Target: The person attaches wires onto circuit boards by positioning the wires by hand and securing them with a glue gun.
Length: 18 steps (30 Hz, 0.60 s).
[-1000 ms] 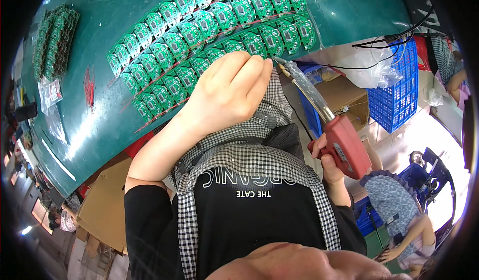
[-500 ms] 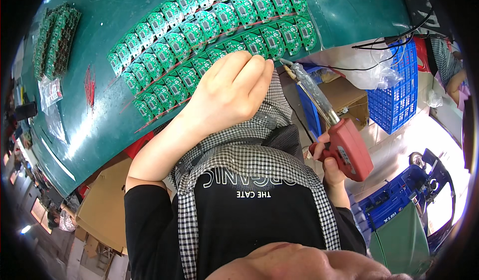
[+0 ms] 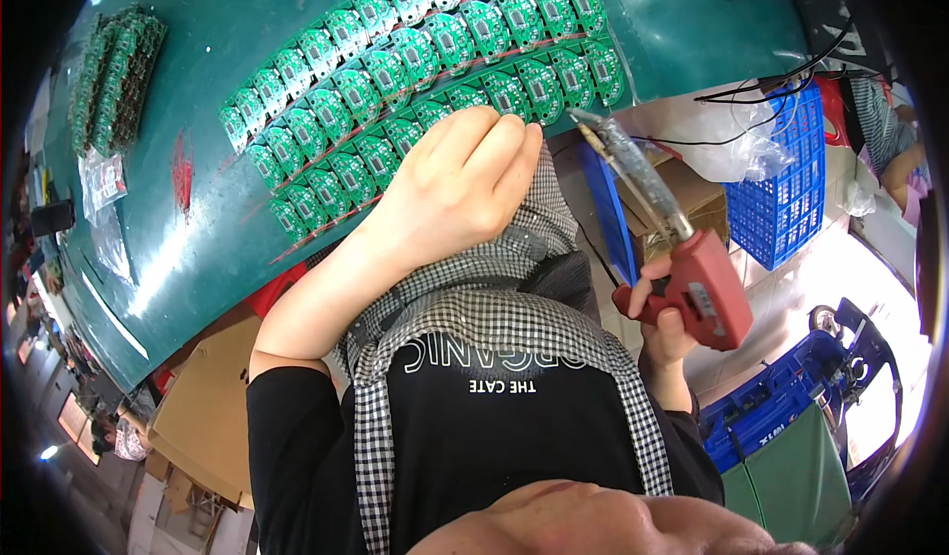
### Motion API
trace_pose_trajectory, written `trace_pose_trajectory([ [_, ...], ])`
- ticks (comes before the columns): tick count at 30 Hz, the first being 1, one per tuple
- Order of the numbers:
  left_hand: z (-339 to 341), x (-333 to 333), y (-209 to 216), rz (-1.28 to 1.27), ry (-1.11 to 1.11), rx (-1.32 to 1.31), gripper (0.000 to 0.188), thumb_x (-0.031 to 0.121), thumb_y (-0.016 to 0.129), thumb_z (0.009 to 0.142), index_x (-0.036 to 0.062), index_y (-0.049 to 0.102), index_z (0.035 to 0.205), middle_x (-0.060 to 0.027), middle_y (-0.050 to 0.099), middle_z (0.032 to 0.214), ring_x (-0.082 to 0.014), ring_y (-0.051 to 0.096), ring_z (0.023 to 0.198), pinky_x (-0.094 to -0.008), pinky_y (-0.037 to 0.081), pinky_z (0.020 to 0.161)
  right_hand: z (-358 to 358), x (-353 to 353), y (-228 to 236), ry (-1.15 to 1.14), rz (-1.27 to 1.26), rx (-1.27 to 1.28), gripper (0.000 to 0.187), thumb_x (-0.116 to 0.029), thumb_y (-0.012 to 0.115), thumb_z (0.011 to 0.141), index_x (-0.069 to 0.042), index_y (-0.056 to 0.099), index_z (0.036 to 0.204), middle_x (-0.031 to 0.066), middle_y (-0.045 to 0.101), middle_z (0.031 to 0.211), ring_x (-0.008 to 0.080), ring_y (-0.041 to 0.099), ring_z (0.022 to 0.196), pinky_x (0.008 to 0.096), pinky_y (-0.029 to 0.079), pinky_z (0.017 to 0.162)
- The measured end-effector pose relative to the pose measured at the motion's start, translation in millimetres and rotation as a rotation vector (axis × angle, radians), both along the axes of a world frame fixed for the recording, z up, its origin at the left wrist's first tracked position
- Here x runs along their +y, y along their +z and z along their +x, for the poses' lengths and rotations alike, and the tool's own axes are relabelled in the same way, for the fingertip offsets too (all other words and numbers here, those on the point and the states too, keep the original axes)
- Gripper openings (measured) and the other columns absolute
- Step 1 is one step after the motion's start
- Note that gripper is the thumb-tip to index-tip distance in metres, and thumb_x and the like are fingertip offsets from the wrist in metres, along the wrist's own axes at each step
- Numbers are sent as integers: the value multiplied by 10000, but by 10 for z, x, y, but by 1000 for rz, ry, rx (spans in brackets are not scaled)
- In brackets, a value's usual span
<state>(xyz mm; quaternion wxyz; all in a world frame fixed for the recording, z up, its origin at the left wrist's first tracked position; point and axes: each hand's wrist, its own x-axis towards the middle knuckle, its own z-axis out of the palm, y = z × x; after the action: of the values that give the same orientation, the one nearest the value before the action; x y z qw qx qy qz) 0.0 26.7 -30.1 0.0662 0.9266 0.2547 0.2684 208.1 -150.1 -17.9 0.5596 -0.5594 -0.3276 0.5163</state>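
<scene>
My left hand [image 3: 460, 179] is closed with its fingers curled together at the near edge of the circuit boards; what its fingertips pinch, if anything, is hidden. My right hand [image 3: 664, 326] grips a red soldering gun [image 3: 714, 293] by its handle. The gun's long metal barrel slants up and left, and its tip is beside the right end of the nearest row. Green circuit boards [image 3: 504, 95] lie in three curved rows on the teal table [image 3: 682, 36], with thin red wires running along them.
A bunch of red wires [image 3: 181, 174] and stacked circuit boards [image 3: 117, 81] lie on the table's left. Blue plastic crates [image 3: 776, 184] and a cardboard box [image 3: 682, 191] stand beyond the gun at right. A black cable [image 3: 712, 142] trails past its barrel.
My right hand has shifted the soldering gun slightly right, and its tip has moved a little to the right and up. My left hand has stayed nearly still.
</scene>
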Motion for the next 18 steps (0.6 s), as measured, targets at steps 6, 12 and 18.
trace_pose_trajectory([
  [6,-45,-32,-1,32,-3,-3,351,43,583,622,-42,623,960,-107,560,884,-239,571,776,-331,500,667,154,672,111,-180,249,348,531,-336,475,933,25,309,1285,130,530,1001,87,388,467,192,339,392],
  [12,-30,-66,33,25,0,34,357,49,576,638,-35,620,983,-107,566,909,-241,572,817,-327,505,714,544,1878,125,47,464,1050,428,-214,498,938,-58,367,1314,118,512,1166,81,451,674,175,394,503],
  [18,-191,-157,109,-35,115,10,351,48,611,660,5,620,1009,-96,561,948,-250,562,878,-353,485,736,611,2527,-151,-43,314,936,381,-66,607,849,23,463,1190,182,568,1080,131,517,713,222,439,575],
])
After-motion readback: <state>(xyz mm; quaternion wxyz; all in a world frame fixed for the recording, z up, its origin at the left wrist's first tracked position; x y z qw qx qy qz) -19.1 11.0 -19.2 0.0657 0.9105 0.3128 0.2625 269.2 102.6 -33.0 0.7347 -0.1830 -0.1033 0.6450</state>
